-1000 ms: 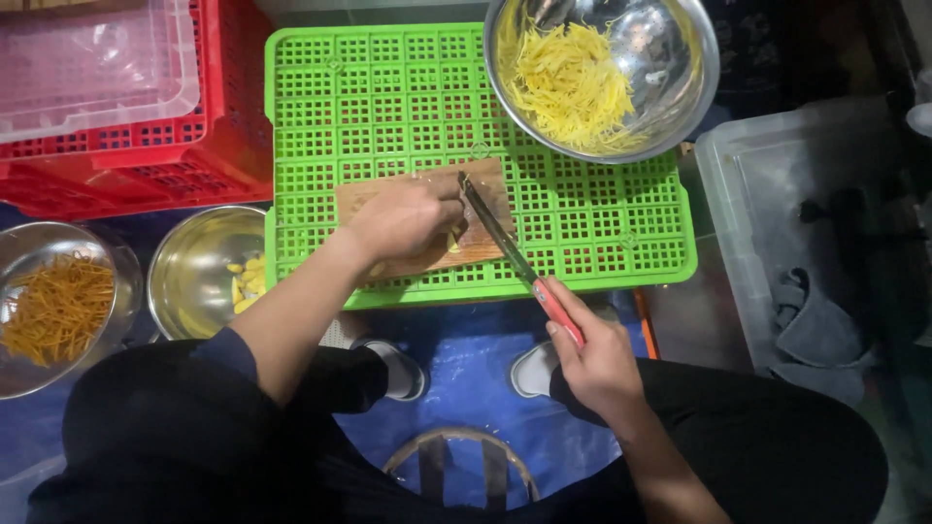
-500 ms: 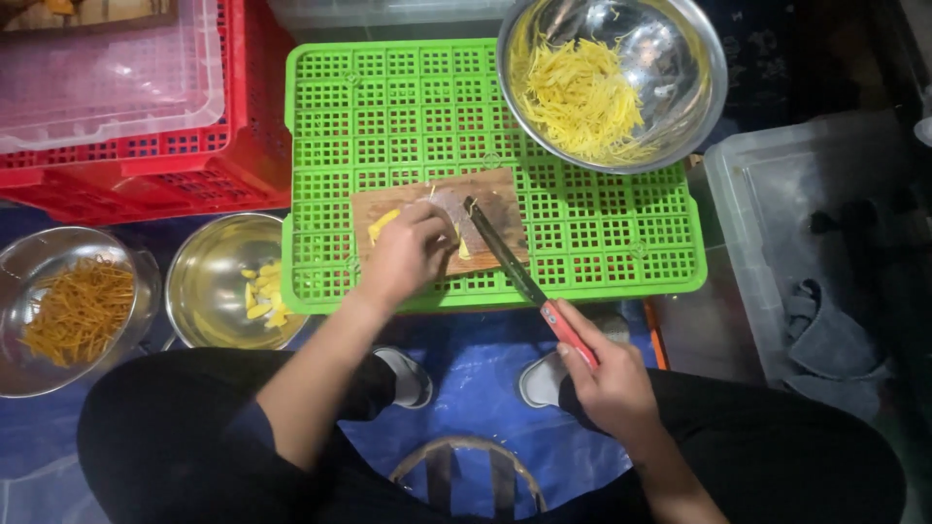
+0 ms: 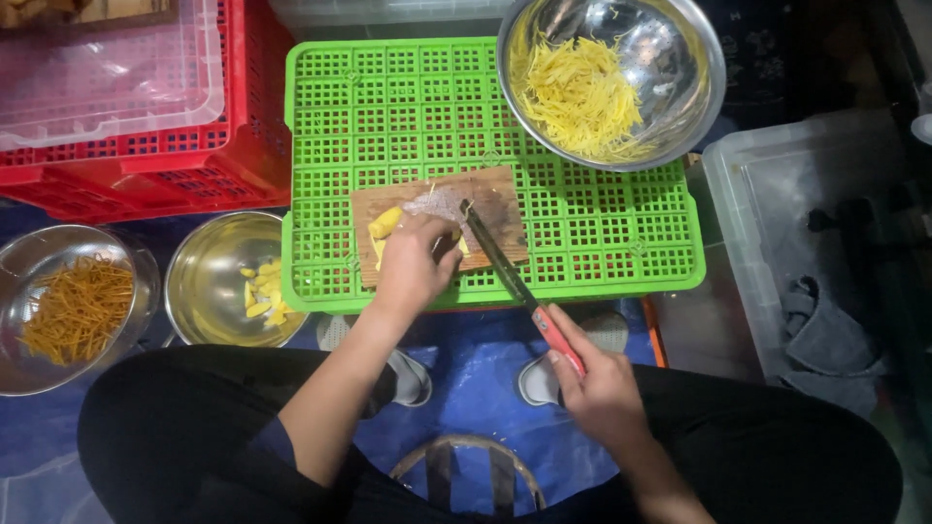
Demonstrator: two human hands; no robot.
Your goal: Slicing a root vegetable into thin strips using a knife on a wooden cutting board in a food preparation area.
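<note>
Three steel bowls (image 3: 610, 82), two crates (image 3: 602, 243), one knife (image 3: 519, 291), one board (image 3: 505, 209)

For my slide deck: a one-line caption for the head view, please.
Left hand steadies yellow pieces on a wooden board while right hand holds a red-handled knife.

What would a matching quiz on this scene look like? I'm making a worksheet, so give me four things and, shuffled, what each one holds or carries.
Things:
1. big steel bowl
2. left-edge bowl
3. green crate
4. right hand

Holds or carries:
A. red-handled knife
B. wooden cutting board
C. yellow shreds
D. orange-brown strips

Pairs: 1-C, 2-D, 3-B, 4-A
</note>
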